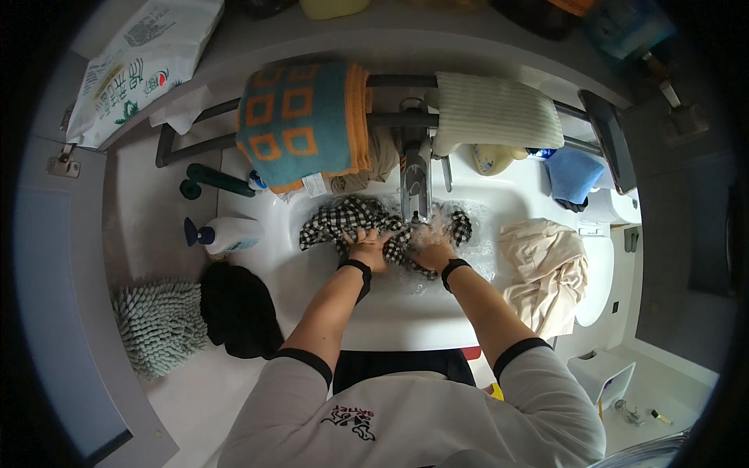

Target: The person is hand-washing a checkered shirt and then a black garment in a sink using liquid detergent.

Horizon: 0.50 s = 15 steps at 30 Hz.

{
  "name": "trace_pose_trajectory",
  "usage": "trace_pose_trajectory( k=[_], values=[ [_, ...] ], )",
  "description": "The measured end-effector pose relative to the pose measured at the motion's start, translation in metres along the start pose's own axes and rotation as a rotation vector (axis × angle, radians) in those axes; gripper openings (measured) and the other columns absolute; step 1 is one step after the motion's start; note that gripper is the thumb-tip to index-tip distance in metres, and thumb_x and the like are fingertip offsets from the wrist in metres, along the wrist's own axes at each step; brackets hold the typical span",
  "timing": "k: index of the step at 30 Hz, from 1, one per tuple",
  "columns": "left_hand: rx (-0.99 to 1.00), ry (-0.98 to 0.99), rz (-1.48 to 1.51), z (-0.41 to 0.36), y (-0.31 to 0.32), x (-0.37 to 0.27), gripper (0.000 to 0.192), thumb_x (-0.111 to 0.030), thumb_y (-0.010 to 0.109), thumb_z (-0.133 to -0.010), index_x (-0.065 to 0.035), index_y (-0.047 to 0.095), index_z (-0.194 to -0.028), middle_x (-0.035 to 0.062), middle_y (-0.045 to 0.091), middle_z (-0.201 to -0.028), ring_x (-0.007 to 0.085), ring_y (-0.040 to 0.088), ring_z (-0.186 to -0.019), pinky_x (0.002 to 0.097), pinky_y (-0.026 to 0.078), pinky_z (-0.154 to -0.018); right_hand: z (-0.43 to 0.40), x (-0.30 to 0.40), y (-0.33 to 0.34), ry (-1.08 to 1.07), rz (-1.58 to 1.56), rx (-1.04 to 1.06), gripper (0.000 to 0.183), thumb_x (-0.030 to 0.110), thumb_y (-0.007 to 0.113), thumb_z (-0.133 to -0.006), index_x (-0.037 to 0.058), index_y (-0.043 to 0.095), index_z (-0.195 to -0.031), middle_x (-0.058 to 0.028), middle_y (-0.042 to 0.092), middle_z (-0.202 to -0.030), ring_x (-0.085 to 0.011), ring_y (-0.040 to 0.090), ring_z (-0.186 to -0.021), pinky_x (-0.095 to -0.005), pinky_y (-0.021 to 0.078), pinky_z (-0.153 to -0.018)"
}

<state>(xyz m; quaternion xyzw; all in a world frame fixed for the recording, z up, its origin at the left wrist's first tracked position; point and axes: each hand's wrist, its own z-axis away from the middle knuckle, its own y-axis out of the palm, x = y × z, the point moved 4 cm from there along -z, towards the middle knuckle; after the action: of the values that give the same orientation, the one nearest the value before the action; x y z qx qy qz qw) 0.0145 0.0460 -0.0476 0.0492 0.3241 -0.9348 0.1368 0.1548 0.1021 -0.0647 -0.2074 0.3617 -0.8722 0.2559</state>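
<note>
A soaked black-and-white checked cloth (351, 216) lies bunched in the water of a white washbasin (404, 324). Above it, a chrome faucet (415, 181) pours onto its right part. My left hand (368, 250) has its fingers spread and bent into the cloth's middle. To the right of the stream, my right hand (436, 253) touches the same cloth, its fingers blurred by splashing water. Each wrist wears a black band. Foam or bubbles surround the cloth.
An orange-and-teal towel (301, 117) and a ribbed pale towel (497, 111) hang on the rack over the basin. A pump bottle (234, 235) and black cloth (240, 310) sit left. Cream fabric (547, 272) drapes over the right rim, near the toilet (595, 281).
</note>
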Motion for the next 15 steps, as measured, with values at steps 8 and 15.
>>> trace_pose_trajectory(
  k=[8,15],
  values=[
    [-0.152,0.224,0.147,0.029,-0.010,0.004,0.062,-0.017,0.053,-0.079,-0.0162,0.028,-0.136,0.0181,0.030,-0.136,0.0352,0.037,-0.120,0.0364,0.033,-0.099,0.029,-0.036,-0.004,-0.199,-0.045,-0.294,0.051,0.040,0.049,-0.080,0.0155,0.046,-0.124,-0.0075,0.032,-0.138,-0.0334,0.023,-0.127,-0.0417,0.0151,-0.109],
    [-0.290,0.367,0.853,0.107,-0.026,0.044,0.038,-0.020,0.048,-0.082,0.0033,0.048,-0.111,0.0174,0.057,-0.100,0.0254,0.054,-0.089,0.0313,0.040,-0.080,0.079,-0.066,0.002,-0.085,-0.018,-0.282,0.055,0.003,0.061,-0.068,0.0168,0.048,-0.119,0.0041,0.035,-0.135,-0.0265,0.033,-0.123,-0.0371,0.0383,-0.094]
  ],
)
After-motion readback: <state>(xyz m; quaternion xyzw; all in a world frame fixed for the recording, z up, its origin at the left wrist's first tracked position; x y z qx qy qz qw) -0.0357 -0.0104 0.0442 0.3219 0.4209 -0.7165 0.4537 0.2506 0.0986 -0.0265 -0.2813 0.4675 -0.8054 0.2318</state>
